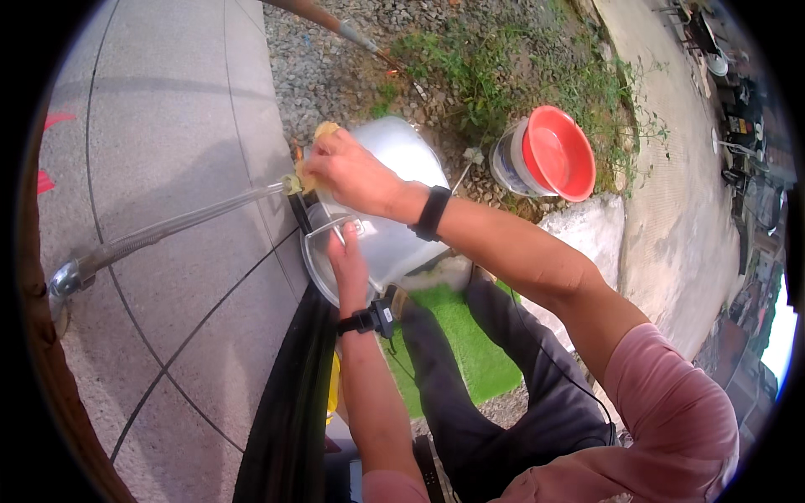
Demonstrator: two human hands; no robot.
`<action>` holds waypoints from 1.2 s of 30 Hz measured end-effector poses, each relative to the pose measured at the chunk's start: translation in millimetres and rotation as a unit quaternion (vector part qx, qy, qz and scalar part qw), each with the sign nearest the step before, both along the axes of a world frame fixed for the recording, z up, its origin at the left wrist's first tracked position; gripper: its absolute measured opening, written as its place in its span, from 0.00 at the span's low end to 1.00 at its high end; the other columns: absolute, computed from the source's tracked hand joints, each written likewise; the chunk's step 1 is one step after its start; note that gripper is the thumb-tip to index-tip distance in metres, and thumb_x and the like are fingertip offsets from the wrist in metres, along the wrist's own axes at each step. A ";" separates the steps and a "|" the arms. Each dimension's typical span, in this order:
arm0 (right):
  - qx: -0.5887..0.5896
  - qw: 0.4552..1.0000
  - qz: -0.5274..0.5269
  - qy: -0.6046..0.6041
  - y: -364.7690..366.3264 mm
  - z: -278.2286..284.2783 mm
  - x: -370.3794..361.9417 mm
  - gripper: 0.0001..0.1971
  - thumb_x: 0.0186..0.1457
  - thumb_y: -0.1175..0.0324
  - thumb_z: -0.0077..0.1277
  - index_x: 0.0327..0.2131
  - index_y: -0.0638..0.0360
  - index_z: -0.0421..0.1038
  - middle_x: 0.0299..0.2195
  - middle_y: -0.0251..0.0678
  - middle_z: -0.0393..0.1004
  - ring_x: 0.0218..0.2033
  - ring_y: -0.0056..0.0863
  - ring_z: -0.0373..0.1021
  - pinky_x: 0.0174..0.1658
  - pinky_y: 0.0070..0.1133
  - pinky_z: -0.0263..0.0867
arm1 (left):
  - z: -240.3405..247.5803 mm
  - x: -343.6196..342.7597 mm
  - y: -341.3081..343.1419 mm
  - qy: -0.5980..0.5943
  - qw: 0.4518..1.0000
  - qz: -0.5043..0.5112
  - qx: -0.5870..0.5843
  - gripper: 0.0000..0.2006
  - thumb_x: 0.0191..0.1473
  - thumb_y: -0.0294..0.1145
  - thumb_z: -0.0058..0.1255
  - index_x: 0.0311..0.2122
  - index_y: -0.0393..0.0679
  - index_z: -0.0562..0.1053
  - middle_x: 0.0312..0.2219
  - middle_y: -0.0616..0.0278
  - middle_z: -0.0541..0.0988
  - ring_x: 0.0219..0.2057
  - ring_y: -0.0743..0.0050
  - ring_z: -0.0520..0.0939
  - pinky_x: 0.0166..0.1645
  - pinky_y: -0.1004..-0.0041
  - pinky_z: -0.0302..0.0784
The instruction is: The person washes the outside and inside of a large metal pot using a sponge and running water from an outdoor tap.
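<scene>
A large silver metal pot (402, 243) stands in front of me, beside a grey tiled slab. My left hand (348, 261) is closed around the pot's side handle (323, 226), its thumb over the metal. Bunched in the fingers of my right hand (344, 172) is a yellowish scrubbing cloth (307, 178), at the pot's far left edge. A clear hose (193, 214) runs from a metal tap (67, 281) across the slab, its end close to the cloth. Part of the pot is hidden by my hands and right forearm.
A red basin (560, 152) rests on a white bucket (509, 163) at the right, near green weeds (470, 80) and gravel (314, 71). Green turf matting (482, 356) lies by my legs. A rusty pole (335, 25) juts in at the top. Black edging (289, 411) borders the slab.
</scene>
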State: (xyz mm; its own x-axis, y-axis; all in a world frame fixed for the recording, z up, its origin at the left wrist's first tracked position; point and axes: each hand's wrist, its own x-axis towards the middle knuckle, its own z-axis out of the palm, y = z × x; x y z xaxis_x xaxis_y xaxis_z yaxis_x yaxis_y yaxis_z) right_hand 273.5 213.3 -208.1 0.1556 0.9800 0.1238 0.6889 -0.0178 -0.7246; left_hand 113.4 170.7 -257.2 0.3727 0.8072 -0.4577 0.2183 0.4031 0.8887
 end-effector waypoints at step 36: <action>-0.131 0.985 0.074 -0.082 -2.4 -32.5 6.0 0.18 0.47 0.72 0.51 0.45 0.59 0.69 0.46 0.41 0.69 0.52 0.38 0.63 0.55 0.27 0.61 | -11.4 10.1 19.8 0.001 1.000 0.020 0.013 0.17 0.64 0.40 0.38 0.46 0.36 0.69 0.35 0.64 0.74 0.35 0.81 0.72 0.41 0.78 0.69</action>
State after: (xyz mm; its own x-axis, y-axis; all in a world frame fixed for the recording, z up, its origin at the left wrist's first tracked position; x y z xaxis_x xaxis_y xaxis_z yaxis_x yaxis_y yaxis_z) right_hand 279.5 210.9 -240.6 0.0070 0.9922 -0.1245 0.8053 -0.0794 -0.5876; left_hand 123.5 190.4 -268.7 0.3383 0.8332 -0.4374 0.2049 0.3884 0.8984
